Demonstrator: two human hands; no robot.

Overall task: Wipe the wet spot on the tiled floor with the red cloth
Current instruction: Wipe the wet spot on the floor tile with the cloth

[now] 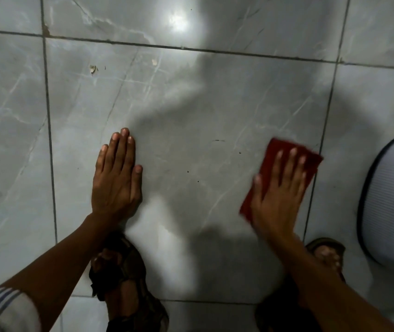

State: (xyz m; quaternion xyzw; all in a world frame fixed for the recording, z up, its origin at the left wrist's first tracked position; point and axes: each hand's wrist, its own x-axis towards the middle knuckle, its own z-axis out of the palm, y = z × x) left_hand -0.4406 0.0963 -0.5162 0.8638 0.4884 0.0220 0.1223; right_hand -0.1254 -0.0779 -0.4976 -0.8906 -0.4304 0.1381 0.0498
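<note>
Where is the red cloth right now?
The red cloth lies flat on the tiled floor at the right of the head view, pressed under the right hand, near a grout line.

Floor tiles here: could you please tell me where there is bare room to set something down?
Bare grey tiled floor lies between the flat left hand and the right hand pressing the red cloth, and beyond both. Crowded: the sandalled feet below, white mesh object at right.
</note>
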